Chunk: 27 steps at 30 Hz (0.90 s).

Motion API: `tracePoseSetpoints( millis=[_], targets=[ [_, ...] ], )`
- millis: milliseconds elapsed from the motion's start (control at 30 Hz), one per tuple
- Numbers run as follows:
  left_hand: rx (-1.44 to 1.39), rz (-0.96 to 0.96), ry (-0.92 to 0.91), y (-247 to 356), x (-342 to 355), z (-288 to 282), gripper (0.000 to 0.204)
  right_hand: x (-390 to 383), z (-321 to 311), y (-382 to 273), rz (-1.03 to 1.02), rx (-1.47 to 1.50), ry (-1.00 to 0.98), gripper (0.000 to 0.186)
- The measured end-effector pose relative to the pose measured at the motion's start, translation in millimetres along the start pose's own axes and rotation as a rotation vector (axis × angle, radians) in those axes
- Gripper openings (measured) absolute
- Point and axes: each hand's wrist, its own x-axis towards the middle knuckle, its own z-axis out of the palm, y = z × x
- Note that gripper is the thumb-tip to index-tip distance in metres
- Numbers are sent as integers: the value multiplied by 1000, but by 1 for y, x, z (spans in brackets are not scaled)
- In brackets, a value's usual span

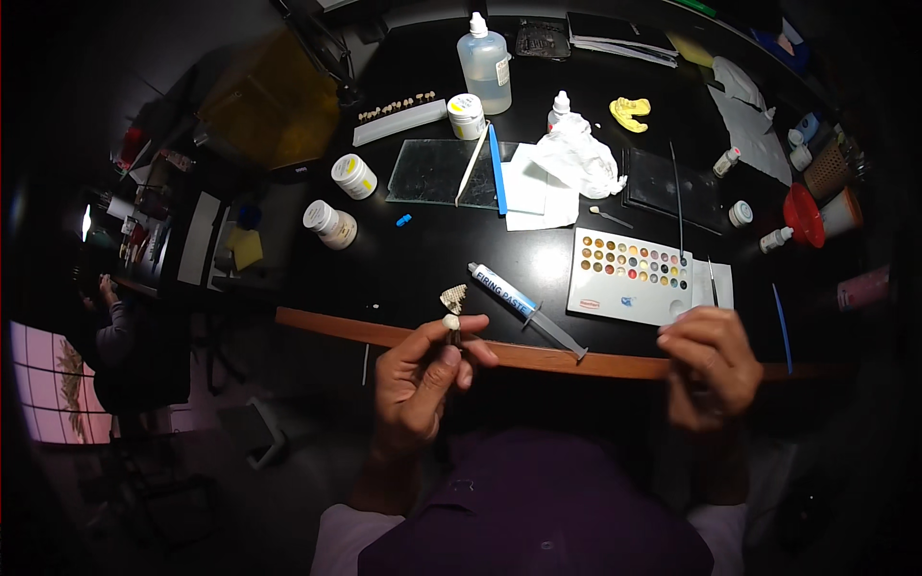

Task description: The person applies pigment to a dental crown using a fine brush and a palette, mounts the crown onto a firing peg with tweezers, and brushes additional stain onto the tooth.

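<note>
Between the thumb and fingers of my left hand (423, 389) is a small ivory tooth-shaped piece (451, 323) on a thin stem. Just beyond it, near the desk edge, lies a small beige perforated piece (452, 295). A labelled syringe (504, 296) lies diagonally to the right of my left hand. My right hand (711, 360) is closed with bent fingers at the front edge, just below a white palette (624, 274) with rows of coloured wells; whether it holds anything is hidden. A thin brush (713, 283) rests on a pale pad beside the palette.
Behind are a glass slab (423, 173), crumpled tissue (576, 154), white jars (353, 176), a large bottle (485, 72), a yellow dental model (629, 115), shade tabs (394, 106) and a red bowl (805, 216). Another person (125, 341) sits at a bench far left.
</note>
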Motion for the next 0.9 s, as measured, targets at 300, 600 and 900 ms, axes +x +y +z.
tracePoseSetpoints(
  millis=[300, 600, 900],
  targets=[
    [397, 130, -70, -5, -26, 36, 37, -15, 114, -78, 163, 709, -73, 21],
    [884, 288, -24, 3, 48, -51, 65, -21, 97, -51, 775, 1514, -239, 25],
    [889, 169, -241, 1, 71, -56, 60, -19, 88, -40, 1024, 1948, -343, 27]
  ],
)
